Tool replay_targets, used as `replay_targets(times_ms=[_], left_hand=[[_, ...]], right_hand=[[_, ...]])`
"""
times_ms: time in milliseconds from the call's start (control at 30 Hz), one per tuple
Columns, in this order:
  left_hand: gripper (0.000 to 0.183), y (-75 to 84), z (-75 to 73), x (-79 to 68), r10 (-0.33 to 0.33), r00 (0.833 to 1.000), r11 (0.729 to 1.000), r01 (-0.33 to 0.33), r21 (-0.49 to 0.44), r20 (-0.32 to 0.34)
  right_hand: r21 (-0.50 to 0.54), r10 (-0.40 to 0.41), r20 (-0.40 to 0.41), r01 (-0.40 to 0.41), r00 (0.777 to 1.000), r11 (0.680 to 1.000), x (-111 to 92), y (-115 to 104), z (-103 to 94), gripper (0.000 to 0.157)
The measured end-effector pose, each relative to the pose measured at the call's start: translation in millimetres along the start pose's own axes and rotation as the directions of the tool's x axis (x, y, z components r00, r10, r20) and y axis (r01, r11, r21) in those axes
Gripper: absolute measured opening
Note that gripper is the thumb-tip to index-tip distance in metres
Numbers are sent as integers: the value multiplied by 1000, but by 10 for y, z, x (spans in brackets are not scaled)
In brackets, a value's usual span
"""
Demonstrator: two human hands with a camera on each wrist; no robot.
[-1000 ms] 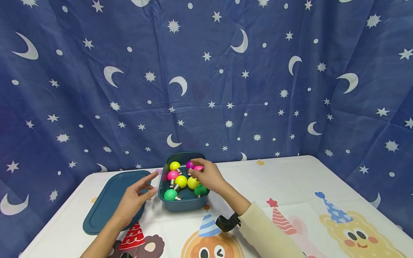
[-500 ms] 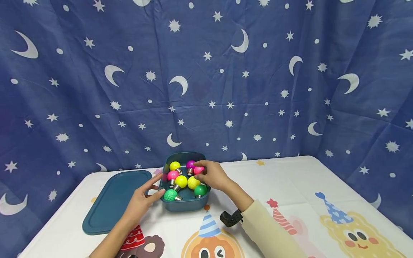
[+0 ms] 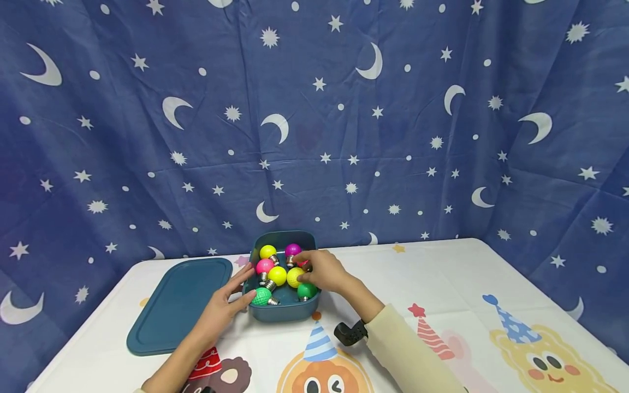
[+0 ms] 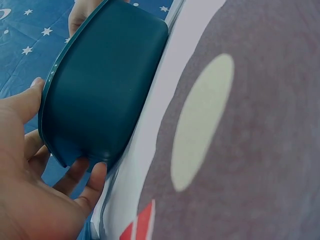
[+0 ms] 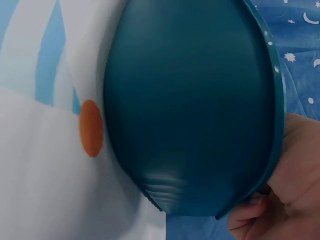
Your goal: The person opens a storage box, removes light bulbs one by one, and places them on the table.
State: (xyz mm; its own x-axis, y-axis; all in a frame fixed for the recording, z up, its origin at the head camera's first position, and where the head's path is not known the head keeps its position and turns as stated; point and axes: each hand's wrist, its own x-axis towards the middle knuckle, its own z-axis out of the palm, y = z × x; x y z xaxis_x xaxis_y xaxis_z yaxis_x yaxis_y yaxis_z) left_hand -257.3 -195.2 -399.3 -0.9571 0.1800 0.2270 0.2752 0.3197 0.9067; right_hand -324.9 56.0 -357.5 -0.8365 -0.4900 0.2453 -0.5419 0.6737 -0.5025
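Note:
A dark teal plastic box (image 3: 282, 313) stands on the table with several coloured light bulbs lying in it. My left hand (image 3: 223, 311) is at its left side, thumb at the rim and fingers touching the outer wall, as the left wrist view shows. My right hand (image 3: 324, 271) reaches over the right rim. Between its thumb and index finger is a pink light bulb (image 3: 303, 264), mostly covered. A yellow bulb (image 3: 294, 277) lies by the thumb, a green bulb (image 3: 307, 291) just below, a purple one (image 3: 292, 249) behind. Another green bulb (image 3: 261, 296) lies near the left thumb.
The teal lid (image 3: 179, 305) lies flat on the table to the left of the box. A white cloth with party animals (image 3: 393, 284) covers the table. Directly behind hangs a blue curtain (image 3: 314, 120) with moons and stars.
My left hand has moved right, from beside the box to contact with it. My right hand first drew back slightly, then went lower, and the pink bulb shifted a little toward me.

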Motion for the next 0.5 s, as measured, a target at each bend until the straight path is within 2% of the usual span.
replay_targets(times_ms=[300, 500], left_hand=[[55, -10, -14, 4, -1, 1000, 1000, 1, -16, 14], [55, 0, -13, 7, -6, 1000, 999, 7, -42, 16]], right_hand=[[-119, 3, -62, -10, 998, 993, 22, -31, 77, 35], [-126, 31, -24, -34, 999, 991, 39, -61, 85, 33]])
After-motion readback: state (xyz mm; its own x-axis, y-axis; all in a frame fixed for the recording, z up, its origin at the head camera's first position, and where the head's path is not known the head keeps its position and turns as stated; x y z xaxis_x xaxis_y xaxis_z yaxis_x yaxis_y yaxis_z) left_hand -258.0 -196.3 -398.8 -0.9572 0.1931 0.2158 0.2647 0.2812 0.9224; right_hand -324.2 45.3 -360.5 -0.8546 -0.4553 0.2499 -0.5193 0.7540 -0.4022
